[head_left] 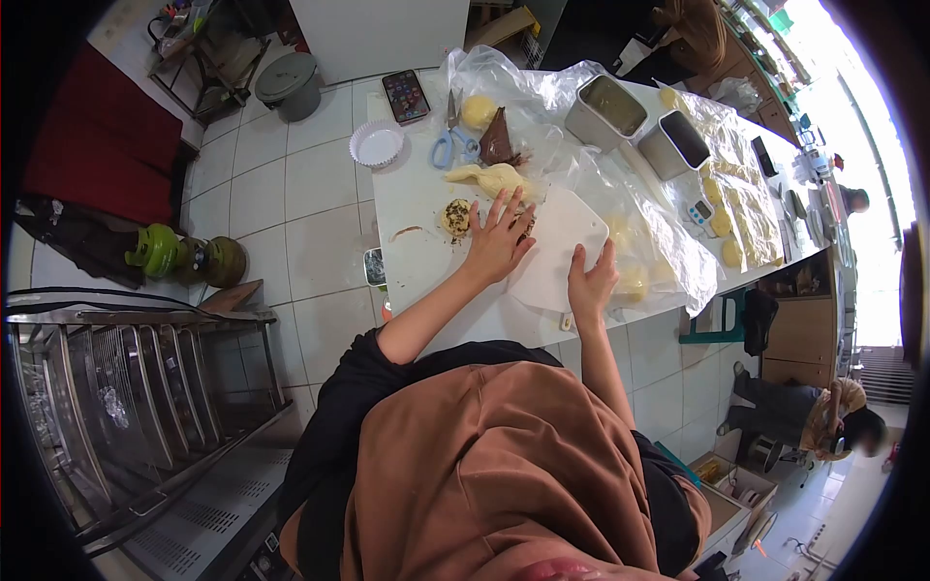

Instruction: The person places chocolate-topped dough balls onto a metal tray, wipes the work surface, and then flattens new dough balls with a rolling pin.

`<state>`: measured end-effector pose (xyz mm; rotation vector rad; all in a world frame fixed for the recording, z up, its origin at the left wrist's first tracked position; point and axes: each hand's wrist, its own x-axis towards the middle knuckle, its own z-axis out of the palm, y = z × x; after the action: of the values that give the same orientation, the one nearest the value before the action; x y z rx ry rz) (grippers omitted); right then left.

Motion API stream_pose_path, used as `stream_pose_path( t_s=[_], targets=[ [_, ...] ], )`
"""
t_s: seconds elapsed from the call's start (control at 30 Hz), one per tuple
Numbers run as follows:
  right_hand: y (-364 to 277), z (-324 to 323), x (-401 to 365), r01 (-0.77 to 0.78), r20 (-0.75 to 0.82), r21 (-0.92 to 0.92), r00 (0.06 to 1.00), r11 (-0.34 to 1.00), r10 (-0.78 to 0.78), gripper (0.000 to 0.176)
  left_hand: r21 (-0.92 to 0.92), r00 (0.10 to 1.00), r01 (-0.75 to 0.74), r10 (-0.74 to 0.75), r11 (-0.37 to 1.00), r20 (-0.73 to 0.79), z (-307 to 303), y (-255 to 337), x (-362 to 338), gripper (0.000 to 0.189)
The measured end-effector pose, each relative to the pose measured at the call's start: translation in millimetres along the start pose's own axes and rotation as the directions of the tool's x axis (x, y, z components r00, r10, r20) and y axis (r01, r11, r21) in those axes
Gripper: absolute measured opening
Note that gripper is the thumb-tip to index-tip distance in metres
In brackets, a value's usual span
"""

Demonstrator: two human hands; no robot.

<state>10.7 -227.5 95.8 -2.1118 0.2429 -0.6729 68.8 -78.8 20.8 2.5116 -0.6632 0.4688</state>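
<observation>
Flecked dough (526,229) (presumably soft, best supported from beneath) was partly covered on the desk (418,271) by the left hand (496,248), fingers spread; the white board (557,232) was touched by the right hand (592,283), its clasp indeterminable.

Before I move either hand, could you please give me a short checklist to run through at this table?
1. Right hand at the white board: ok, at its edge.
2. Scissors away from both hands: ok.
3. Phone apart from the dough: ok.
4. Flecked round untouched by the left hand: cannot tell, the little finger is right beside it.
5. Piece under the left hand intact: cannot tell, mostly hidden.
6. Paper cup fully on the table: not ok, it seems to overhang.
</observation>
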Motion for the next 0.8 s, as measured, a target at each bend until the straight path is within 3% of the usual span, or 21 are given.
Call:
stream_pose_path(
  t_s=[0.1,0.2,0.3,0.4,0.5,0.6,0.8],
  targets=[
    [2.4,-1.3,1.6,-0.016,0.005,0.054,1.000,0.998,0.016,0.024,-0.032,0.994,-0.103,0.105,0.994,0.043,2.4,-0.8,-5.8,0.050],
    [9.6,-2.7,3.3,-0.015,0.013,0.036,1.000,0.999,0.014,0.024,0.086,0.996,-0.032,0.024,0.996,0.085,3.2,-1.7,-12.7,0.051],
    [8.8,-4.3,3.8,-0.016,0.018,0.034,1.000,0.999,0.016,0.024,-0.049,0.999,-0.046,0.047,0.998,0.017,1.3,-2.2,-16.9,0.053],
    [7.7,-4.8,4.0,-0.021,0.041,0.044,0.999,0.999,0.019,0.024,0.015,0.994,-0.092,0.091,0.996,0.054,3.0,-0.3,-19.4,0.053],
    [10.0,-5.0,5.7,-0.014,0.063,0.031,0.998,0.999,0.012,0.024,0.060,0.999,-0.016,0.015,0.998,0.029,2.3,-1.5,-12.4,0.052],
    [8.7,-6.7,4.4,-0.028,0.089,0.048,0.996,0.998,0.024,0.024,-0.019,0.998,-0.057,0.058,0.998,0.034,1.4,-0.1,1.8,0.050],
    [11.8,-9.4,6.5,-0.031,0.108,0.074,0.994,0.997,0.023,0.022,0.100,1.000,0.012,-0.014,0.995,0.018,8.1,-0.3,8.4,0.047]
  ],
)
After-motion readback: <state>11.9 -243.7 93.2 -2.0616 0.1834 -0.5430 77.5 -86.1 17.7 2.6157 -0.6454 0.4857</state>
